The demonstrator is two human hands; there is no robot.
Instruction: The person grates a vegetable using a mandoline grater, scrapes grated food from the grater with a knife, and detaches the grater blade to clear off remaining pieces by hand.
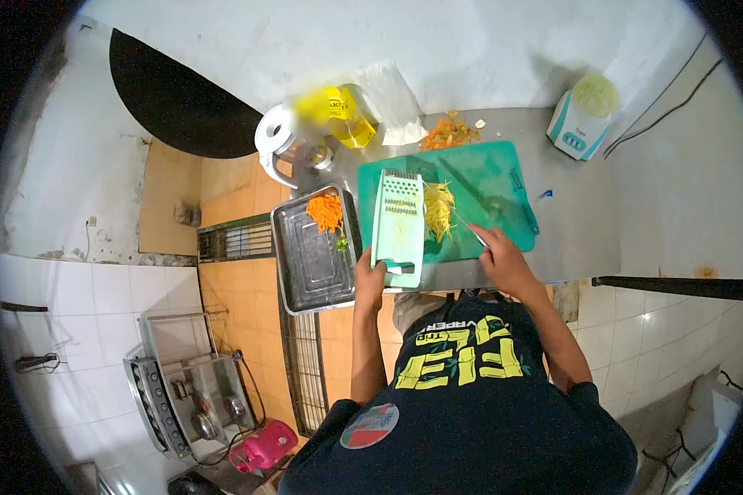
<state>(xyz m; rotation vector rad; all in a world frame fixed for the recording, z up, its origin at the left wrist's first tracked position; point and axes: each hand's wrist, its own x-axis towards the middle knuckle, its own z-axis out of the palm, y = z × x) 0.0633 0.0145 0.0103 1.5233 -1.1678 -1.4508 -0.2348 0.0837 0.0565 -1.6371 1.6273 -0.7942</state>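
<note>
My left hand [370, 280] is closed around the handle end of a pale green flat grater [399, 227], which lies over the left part of a green cutting board [491, 177]. In my right hand [504, 262] is a thin metal knife [475, 234], partly hidden by my fingers. Its tip points at a pile of yellowish shreds [439, 216] on the board, just right of the grater. To the left, a metal tray [309, 285] holds orange shreds [325, 213] and a few green bits [342, 244].
Orange peelings [447, 132] lie behind the board. A kitchen scale [578, 128] bearing pale green shreds [594, 95] stands at the back right. At the back left are a white jug [276, 144], a yellow bag [353, 124] and a white plastic bag [396, 103].
</note>
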